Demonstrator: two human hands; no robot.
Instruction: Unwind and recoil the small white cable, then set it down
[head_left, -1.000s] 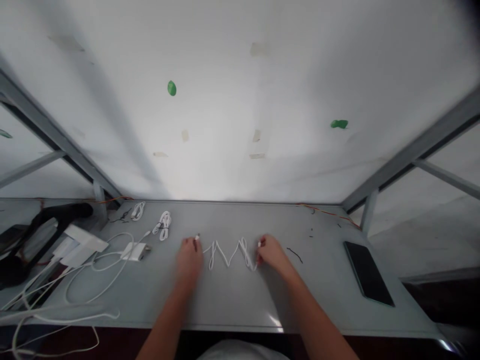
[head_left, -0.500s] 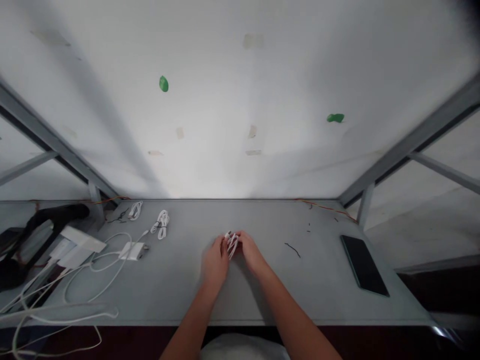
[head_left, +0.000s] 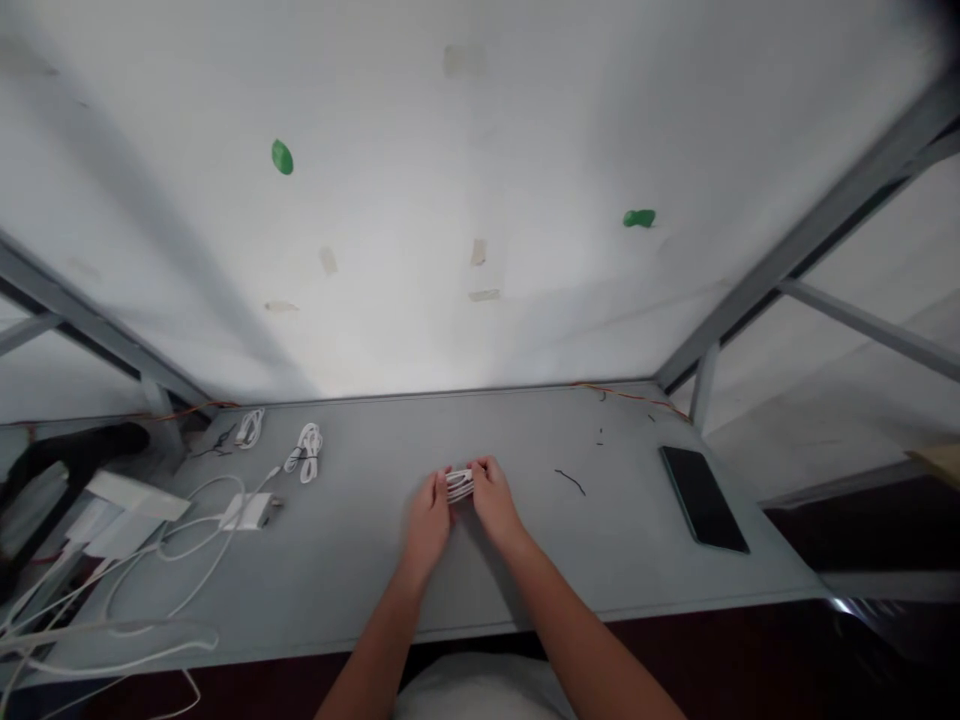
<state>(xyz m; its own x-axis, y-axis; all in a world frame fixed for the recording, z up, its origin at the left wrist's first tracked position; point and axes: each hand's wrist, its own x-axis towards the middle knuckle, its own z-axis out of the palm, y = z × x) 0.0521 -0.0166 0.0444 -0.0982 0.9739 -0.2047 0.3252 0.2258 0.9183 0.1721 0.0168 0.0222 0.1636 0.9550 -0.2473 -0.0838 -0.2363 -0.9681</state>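
Note:
Between my two hands is a coiled white cable [head_left: 460,486], its loops lying side by side just above the grey tabletop [head_left: 375,580]. My left hand [head_left: 430,515] grips the coil's left end with thumb and fingers closed. At the right end, my right hand [head_left: 491,500] pinches the same coil, fingers partly hidden behind it. A black twist tie [head_left: 570,482] lies loose on the table to the right of my hands. Off to the left rest a white cable bundle [head_left: 305,452] with a dark tie round its middle and another coiled white cable [head_left: 250,428].
A white charger plug [head_left: 249,511] with a loose cable sits at left, near a white power strip [head_left: 135,505] and tangled cords. A dark phone [head_left: 703,498] lies at right. Behind the table stands a white wall [head_left: 405,200], with grey metal frame bars [head_left: 795,240] at both sides.
The coil has turned from a steep slant to nearly level between my hands, its loops now gathered flatter. The whole view has shifted and tilted slightly.

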